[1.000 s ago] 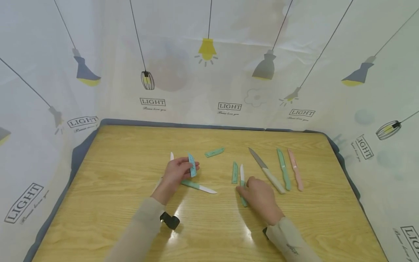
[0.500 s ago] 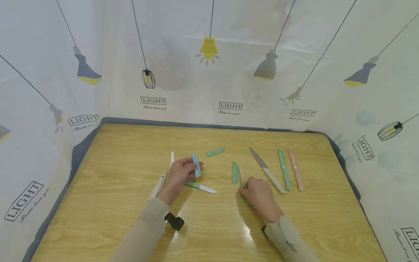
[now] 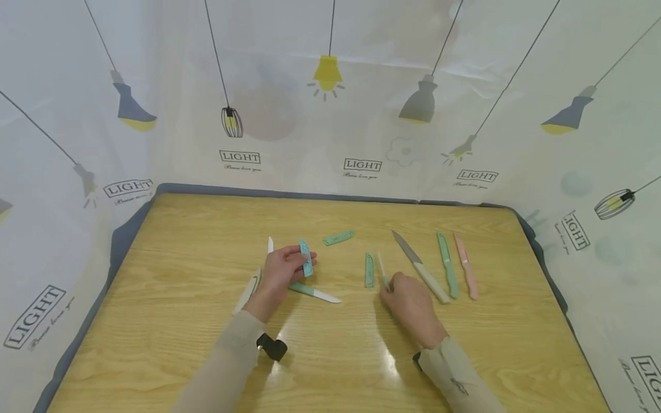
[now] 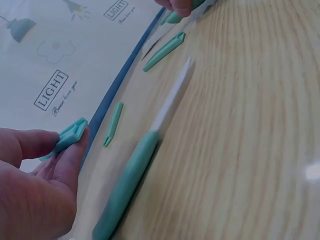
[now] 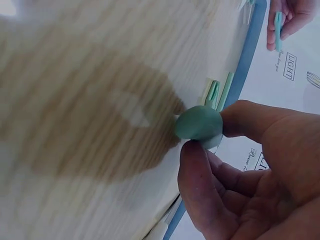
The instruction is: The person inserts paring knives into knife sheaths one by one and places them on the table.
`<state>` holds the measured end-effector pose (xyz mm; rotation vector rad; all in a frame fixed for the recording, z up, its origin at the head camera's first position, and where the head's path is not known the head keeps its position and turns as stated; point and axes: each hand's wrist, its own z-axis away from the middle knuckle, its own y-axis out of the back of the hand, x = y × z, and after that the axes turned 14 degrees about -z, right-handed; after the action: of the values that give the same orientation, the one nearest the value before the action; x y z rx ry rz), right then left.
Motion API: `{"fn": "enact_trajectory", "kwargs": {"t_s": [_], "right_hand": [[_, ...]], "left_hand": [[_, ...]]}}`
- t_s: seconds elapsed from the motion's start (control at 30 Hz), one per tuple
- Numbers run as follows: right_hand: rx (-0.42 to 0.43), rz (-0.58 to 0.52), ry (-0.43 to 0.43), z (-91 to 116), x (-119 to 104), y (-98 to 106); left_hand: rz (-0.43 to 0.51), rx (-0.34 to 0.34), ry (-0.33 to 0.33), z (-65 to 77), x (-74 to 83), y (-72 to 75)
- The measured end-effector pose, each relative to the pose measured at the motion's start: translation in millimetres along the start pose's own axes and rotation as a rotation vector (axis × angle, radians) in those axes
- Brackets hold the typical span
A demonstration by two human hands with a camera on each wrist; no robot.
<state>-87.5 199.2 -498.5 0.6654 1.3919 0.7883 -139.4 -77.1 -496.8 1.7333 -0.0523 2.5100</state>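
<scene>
My left hand (image 3: 276, 281) pinches a light-blue blade sheath (image 3: 307, 258) between thumb and fingers, raised over the table; its slotted end shows in the left wrist view. In my right hand (image 3: 412, 304) a small knife (image 5: 199, 124) is pinched by its green handle, the pale blade (image 3: 382, 267) pointing away from me. Just left of that blade lies a green sheath (image 3: 369, 269). Another green sheath (image 3: 338, 238) lies farther back. Below the left hand rests a green-handled knife (image 4: 131, 180) with a bare white blade.
To the right lie a cream-handled knife (image 3: 431, 281) with a bare grey blade, a green knife (image 3: 447, 265) and a pink knife (image 3: 466, 267). A white blade (image 3: 271, 245) and a cream object (image 3: 247, 292) are partly hidden by the left arm. Printed fabric (image 3: 289, 160) surrounds the table.
The right hand has picked up the green-handled knife from the table and tilted it. The left hand has shifted slightly right, still holding the blue sheath.
</scene>
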Motion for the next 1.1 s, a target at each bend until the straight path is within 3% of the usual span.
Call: {"fn": "enact_trajectory", "kwargs": {"t_s": [0.2, 0.4, 0.57, 0.8, 0.93, 1.1], "right_hand": [[-0.047, 0.0, -0.044, -6, 3, 2], [-0.097, -0.076, -0.066, -8, 5, 5], [-0.075, -0.061, -0.05, -8, 2, 7], [0.068, 0.078, 0.128, -13, -34, -5], [0.079, 0.102, 0.26, -19, -63, -22], [0.034, 0.092, 0.361, -27, -96, -44]], "left_hand": [[0.01, 0.033, 0.001, 2.0, 8.3, 26.5], [0.035, 0.08, -0.016, 6.5, 12.5, 62.4], [0.028, 0.104, -0.033, 11.0, 12.9, 88.1], [0.035, 0.147, -0.031, 11.7, 8.4, 106.4], [0.061, 0.17, -0.014, 11.7, 4.1, 106.7], [0.124, 0.207, 0.003, 12.9, 0.3, 108.7]]}}
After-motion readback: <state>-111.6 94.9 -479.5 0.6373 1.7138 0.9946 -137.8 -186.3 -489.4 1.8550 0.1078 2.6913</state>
